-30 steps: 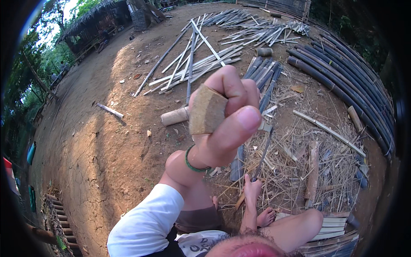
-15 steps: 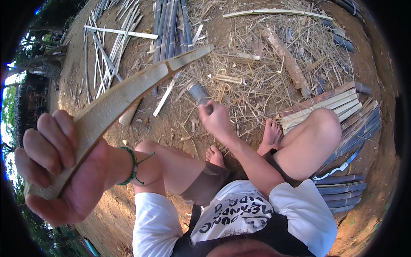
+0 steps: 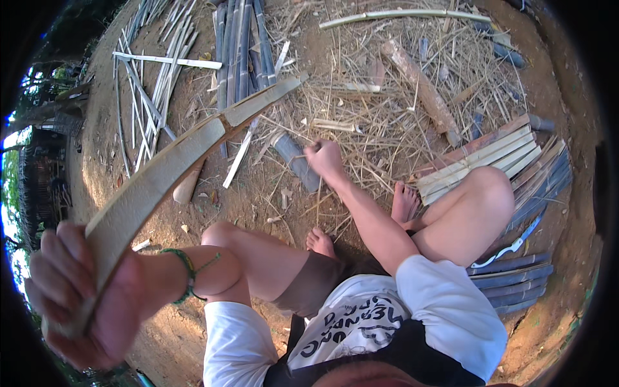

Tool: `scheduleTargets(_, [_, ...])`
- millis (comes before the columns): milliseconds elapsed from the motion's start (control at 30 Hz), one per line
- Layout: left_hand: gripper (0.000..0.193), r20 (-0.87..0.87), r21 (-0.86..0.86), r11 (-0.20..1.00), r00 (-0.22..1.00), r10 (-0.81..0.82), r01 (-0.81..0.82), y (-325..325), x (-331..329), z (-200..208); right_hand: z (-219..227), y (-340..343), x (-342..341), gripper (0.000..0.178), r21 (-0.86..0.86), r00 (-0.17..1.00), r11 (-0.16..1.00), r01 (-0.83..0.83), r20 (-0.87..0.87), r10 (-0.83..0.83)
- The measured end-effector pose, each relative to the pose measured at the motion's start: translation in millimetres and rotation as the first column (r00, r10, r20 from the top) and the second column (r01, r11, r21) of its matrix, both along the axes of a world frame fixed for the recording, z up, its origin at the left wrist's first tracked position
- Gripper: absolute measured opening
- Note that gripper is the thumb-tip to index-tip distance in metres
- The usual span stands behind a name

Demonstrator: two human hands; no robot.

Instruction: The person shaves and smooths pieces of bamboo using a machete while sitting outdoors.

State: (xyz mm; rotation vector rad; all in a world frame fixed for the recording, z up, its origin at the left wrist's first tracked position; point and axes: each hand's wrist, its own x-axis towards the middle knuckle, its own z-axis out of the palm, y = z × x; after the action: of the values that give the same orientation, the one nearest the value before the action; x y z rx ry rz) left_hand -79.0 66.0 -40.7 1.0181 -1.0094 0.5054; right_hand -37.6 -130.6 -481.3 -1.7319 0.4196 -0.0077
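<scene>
Raised at the left, my left hand [image 3: 68, 274] is closed round the lower end of a long split bamboo strip [image 3: 158, 169]. The strip shows a pale inner face and a node partway up, and it slants toward the upper middle. My right hand [image 3: 325, 160] is closed in a fist low over the ground; whatever it may hold is hidden. Just left of that fist, a short dark bamboo piece [image 3: 296, 161] lies on the dirt. A thin strand shows beside the right fingers, and I cannot tell whether they grip it.
Straw-like shavings [image 3: 367, 129] cover the ground ahead, with a log [image 3: 422, 93] among them. Dark bamboo poles [image 3: 242, 55] and pale strips [image 3: 171, 71] lie at far left. By my right knee are bundled slats [image 3: 483, 158], a white-handled knife [image 3: 512, 247] and dark bamboo pieces [image 3: 509, 284].
My left hand and the strip have shifted a little down and left. My right hand has moved off the short bamboo piece to its right side, uncovering more of it.
</scene>
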Motion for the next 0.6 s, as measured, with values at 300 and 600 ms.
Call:
scheduleTargets(300, [0.026,-0.048,-0.025,0.987,0.987,0.155,-0.157,16.2,7.4,-5.5,101.5,16.5,-16.1,0.022,-0.136,0.943,0.976,-0.172,0.264,0.203])
scheduleTargets(600, [0.025,-0.019,0.018,0.983,0.983,0.185,-0.185,22.1,16.3,0.4,-16.9,-32.0,25.8,0.037,-0.323,0.934,0.931,-0.172,-0.354,0.050])
